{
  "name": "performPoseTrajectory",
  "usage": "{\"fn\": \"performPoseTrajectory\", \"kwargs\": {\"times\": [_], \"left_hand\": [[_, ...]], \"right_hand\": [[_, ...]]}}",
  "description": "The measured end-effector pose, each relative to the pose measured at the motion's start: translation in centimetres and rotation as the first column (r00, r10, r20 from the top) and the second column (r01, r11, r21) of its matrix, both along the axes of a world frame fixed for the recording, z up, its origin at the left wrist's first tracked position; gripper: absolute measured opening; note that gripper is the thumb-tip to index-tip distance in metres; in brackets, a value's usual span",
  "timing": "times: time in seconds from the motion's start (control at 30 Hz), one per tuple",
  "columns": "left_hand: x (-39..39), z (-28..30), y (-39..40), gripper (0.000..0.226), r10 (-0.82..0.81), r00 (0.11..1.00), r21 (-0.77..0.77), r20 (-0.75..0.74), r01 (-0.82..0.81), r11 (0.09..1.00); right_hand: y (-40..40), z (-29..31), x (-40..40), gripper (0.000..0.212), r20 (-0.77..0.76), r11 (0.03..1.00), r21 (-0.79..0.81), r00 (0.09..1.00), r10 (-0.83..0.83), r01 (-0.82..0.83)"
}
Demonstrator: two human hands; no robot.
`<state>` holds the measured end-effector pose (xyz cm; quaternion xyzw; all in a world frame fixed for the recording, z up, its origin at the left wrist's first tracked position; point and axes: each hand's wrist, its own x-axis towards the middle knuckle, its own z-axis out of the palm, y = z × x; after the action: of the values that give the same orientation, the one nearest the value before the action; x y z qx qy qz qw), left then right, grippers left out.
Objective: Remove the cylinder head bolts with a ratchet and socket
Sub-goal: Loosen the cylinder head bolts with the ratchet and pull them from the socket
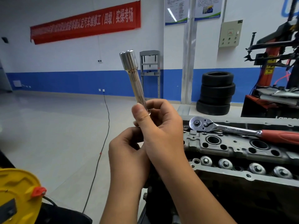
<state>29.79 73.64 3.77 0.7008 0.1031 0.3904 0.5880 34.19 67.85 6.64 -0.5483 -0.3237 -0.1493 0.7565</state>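
We hold the long socket upright before us, our right hand gripping its lower end and our left hand pinching it beneath (fingertips hidden); the ratchet lies ungripped on the cylinder head.

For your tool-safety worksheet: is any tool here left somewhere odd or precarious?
Yes. The ratchet lies loose across the cylinder head, over open bores, with no socket attached, while both hands hold the long socket in the air.
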Motion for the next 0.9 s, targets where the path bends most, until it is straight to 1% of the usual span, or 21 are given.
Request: {"fn": "performPoseTrajectory", "kwargs": {"times": [0.07,0.13,0.2,0.27,0.33,0.4,0.43,0.5,0.57,0.63,0.7,0.77,0.8,0.9], "left_hand": [[-0.11,0.01,0.1,0.037,0.001,1.0,0.018,-0.008,0.0,1.0],[-0.38,0.17,0.12,0.039,-0.086,0.996,0.033,-0.014,0.086,0.996],[-0.45,0.25,0.1,0.036,-0.144,0.989,0.024,-0.022,0.145,0.989],[-0.27,0.15,0.03,0.034,-0.11,0.994,0.025,-0.016,0.11,0.994],[-0.06,0.06,-0.14,0.034,-0.034,0.999,0.022,0.001,0.034,0.999],[-0.07,0.09,-0.17,0.035,0.019,1.0,0.011,-0.002,-0.019,1.0],[-0.16,0.13,-0.09,0.037,0.013,1.0,0.007,-0.002,-0.013,1.0],[-0.43,0.23,0.12,0.04,-0.067,0.998,0.01,-0.008,0.067,0.998],[-0.48,0.29,0.18,0.036,-0.14,0.99,0.002,-0.011,0.14,0.99],[-0.3,0.22,0.09,0.033,-0.112,0.994,0.016,-0.008,0.112,0.994],[-0.1,0.05,-0.09,0.032,-0.044,0.999,0.013,0.008,0.044,0.999],[-0.09,-0.02,-0.08,0.033,0.005,1.0,-0.011,0.012,-0.005,1.0],[-0.18,0.0,0.05,0.035,0.0,1.0,-0.012,0.008,0.0,1.0],[-0.46,0.14,0.34,0.036,-0.148,0.989,0.003,-0.003,0.148,0.989]], "right_hand": [[-0.09,-0.08,0.06,0.014,0.021,0.999,0.019,0.999,-0.043,0.043],[-0.02,-0.01,0.03,0.014,0.024,0.999,0.014,0.999,-0.044,0.044],[0.08,0.14,0.02,0.021,0.002,1.0,-0.003,1.0,-0.025,0.025],[0.12,0.24,0.04,0.025,-0.032,1.0,-0.01,0.999,0.013,-0.013],[0.06,0.18,0.02,0.018,-0.041,0.999,0.005,0.999,0.035,-0.034],[-0.03,0.03,-0.04,0.014,-0.014,1.0,0.03,1.0,-0.005,0.005],[-0.08,-0.04,-0.04,0.015,-0.001,0.999,0.04,1.0,-0.026,0.026],[-0.11,-0.05,-0.01,0.013,0.019,0.998,0.046,0.999,-0.036,0.035],[-0.07,0.08,0.04,0.017,0.024,0.999,0.015,0.999,-0.031,0.031],[0.02,0.2,0.06,0.023,-0.001,1.0,-0.022,1.0,-0.01,0.01],[0.04,0.12,0.02,0.018,-0.018,1.0,-0.02,1.0,0.015,-0.016],[-0.03,-0.03,-0.12,0.014,-0.001,1.0,-0.005,1.0,-0.012,0.012],[-0.07,-0.06,-0.16,0.014,0.008,1.0,0.003,0.999,-0.031,0.031],[-0.05,-0.03,-0.11,0.013,0.009,1.0,0.004,1.0,-0.011,0.011]]}}
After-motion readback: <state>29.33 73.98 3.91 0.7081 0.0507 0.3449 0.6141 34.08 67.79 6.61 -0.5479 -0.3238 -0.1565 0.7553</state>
